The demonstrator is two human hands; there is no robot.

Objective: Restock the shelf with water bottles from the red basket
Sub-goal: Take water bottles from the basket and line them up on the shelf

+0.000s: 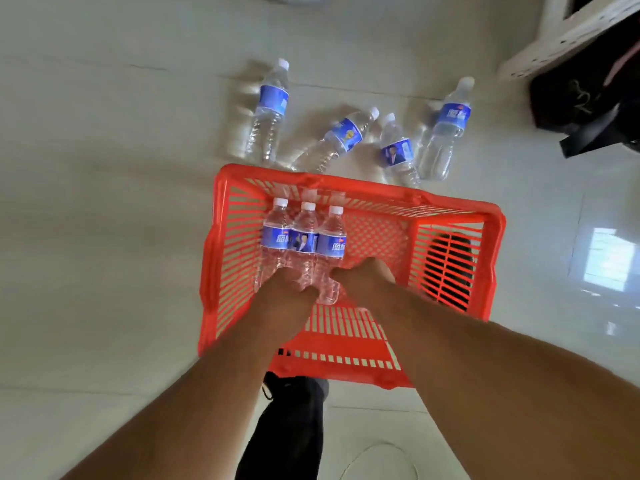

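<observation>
A red slatted basket [457, 216] sits on the pale tiled floor right below me. Three clear water bottles with blue labels and white caps lie side by side in its left half: a left bottle [275, 237], a middle bottle [304, 239] and a right bottle [333, 242]. My left hand [287, 294] grips the bases of the left and middle bottles. My right hand [365, 277] holds the base of the right bottle, fingers curled under it. Several more bottles [341, 136] lie loose on the floor just beyond the basket.
A white perforated plastic piece of furniture [554, 36] and a black bag [588, 98] stand at the top right. My dark trouser leg and shoe [294, 403] are at the basket's near edge. Another dark shoe [450, 268] shows through the basket's right wall.
</observation>
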